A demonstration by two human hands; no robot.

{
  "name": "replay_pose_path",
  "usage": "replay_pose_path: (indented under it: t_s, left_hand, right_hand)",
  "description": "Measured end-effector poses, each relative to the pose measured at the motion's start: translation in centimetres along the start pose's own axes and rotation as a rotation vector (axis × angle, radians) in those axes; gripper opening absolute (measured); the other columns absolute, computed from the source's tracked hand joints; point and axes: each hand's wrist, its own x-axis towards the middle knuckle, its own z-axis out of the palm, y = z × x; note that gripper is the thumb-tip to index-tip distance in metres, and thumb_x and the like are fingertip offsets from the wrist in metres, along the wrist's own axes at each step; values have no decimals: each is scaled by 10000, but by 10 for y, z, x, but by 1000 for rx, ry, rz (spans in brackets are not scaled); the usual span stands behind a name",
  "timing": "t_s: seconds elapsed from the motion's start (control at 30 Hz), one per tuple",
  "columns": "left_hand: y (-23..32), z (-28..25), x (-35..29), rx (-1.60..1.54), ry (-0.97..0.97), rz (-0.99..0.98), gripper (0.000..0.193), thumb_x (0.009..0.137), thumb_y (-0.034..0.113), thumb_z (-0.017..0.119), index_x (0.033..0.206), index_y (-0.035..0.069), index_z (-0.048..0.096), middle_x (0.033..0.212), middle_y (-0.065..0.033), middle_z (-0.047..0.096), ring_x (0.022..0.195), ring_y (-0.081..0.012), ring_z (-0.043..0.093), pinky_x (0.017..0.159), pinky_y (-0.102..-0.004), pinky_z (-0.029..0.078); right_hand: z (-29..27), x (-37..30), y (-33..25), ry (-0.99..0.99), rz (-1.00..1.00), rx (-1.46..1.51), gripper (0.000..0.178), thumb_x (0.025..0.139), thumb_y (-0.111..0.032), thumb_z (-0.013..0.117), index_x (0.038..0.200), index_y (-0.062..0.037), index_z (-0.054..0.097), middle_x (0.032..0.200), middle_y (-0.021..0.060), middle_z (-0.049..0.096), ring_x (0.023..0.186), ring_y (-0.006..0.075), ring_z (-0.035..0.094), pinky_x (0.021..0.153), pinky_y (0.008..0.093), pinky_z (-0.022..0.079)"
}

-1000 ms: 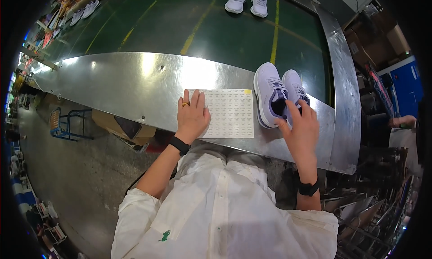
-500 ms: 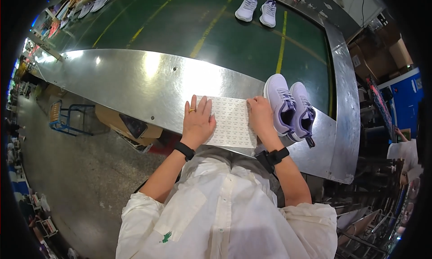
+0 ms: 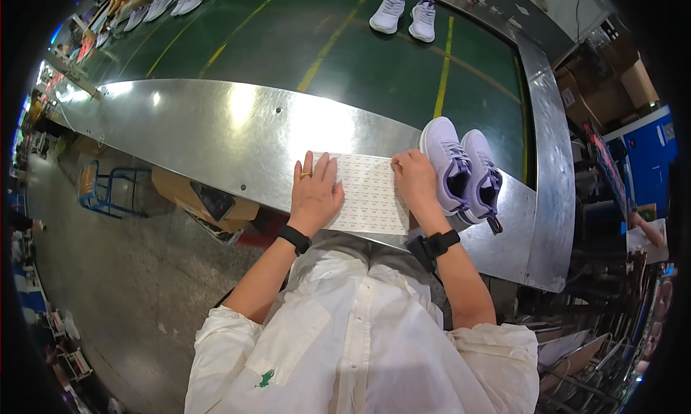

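A white sheet of small printed labels (image 3: 367, 196) lies on the metal edge of the table in front of me. My left hand (image 3: 315, 191) rests flat on its left side with the fingers stretched out. At the upper right edge of the sheet, my right hand (image 3: 415, 178) is closed in a pinch; whether its fingertips hold a label or the sheet itself is too small to make out. A pair of lilac sneakers (image 3: 448, 162) stands just right of that hand, partly on the metal and partly over the green belt.
Beyond the metal ledge (image 3: 194, 119) runs a green conveyor belt (image 3: 288, 47) with yellow lines. It carries a second pair of lilac sneakers (image 3: 389, 12) at the far side and more shoes (image 3: 158, 7) at far left. A blue-framed stool (image 3: 108, 187) stands on the floor at left.
The far pair of sneakers has shifted slightly left along the belt, and more shoes have come into view at far left. My right hand has moved slightly left; my left hand stays nearly still.
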Motion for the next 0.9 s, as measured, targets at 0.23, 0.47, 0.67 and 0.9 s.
replay_pose_path:
  t_s: [0.23, 0.47, 0.67, 0.9]
  left_hand:
    - [-4, -5, 4, 70, -108, -44, 488, 815, 253, 572, 1253, 52, 498, 1315, -132, 468, 1262, -376, 372, 1041, -569, 255]
    - [3, -27, 33, 126, -266, -55, 435, 805, 306, 645, 1165, 77, 561, 1153, -97, 549, 1118, -296, 483, 959, -551, 330]
    - [24, -24, 43, -28, -65, 45, 321, 776, 212, 686, 1048, 58, 611, 1023, -106, 566, 973, -292, 535, 907, -434, 390]
    - [120, -15, 86, -584, -18, 266, 405, 779, 164, 686, 1143, 46, 554, 1160, -148, 565, 1109, -317, 522, 935, -388, 430]
  right_hand:
    - [-63, -8, -37, 223, 190, 579, 66, 821, -19, 597, 884, -33, 610, 804, 101, 630, 698, 198, 619, 628, 277, 488]
    - [-122, -61, -5, 268, 369, 543, 74, 828, -32, 636, 901, -21, 629, 792, 16, 646, 661, 58, 580, 605, 198, 461]
    - [-131, -64, 2, 263, 402, 563, 82, 829, -41, 641, 908, -22, 631, 796, 12, 637, 652, 54, 563, 577, 207, 450]
    - [-106, -71, 18, 294, 392, 514, 82, 828, -48, 636, 909, -42, 627, 808, 49, 645, 652, 89, 583, 559, 224, 444]
